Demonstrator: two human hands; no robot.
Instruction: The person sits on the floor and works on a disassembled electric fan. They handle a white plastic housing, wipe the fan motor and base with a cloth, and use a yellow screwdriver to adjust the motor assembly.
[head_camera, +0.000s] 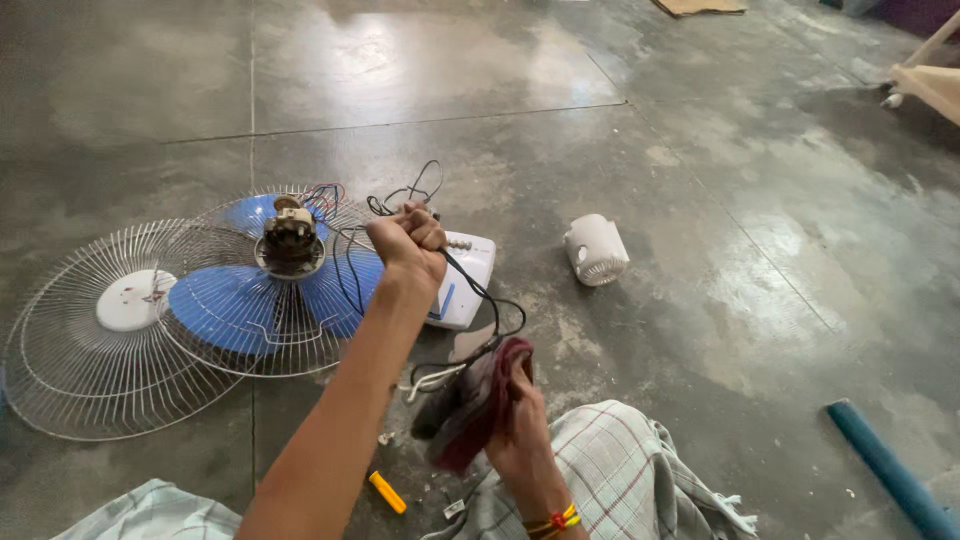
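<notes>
Left hand (408, 240) is up, its grip pressed tight into a fist around the black cord (482, 300), which loops down from the fist toward the right hand (520, 430). That lower grip is pinching a dark red cloth (480, 400), folded around the cord where it meets the hand. Just beyond the left fist, touching distance, lies the white fan base (465, 280) on the concrete floor (700, 200). Off to the fist's left side sits the fan's motor (290, 240) over blue blades (230, 305), inside a wire guard (110, 380). A white motor cover (595, 250) lies well apart on the other side. Below the forearm, near the cloth, a small yellow tool (387, 492). Far from the lower grip, a blue pipe (885, 465).
</notes>
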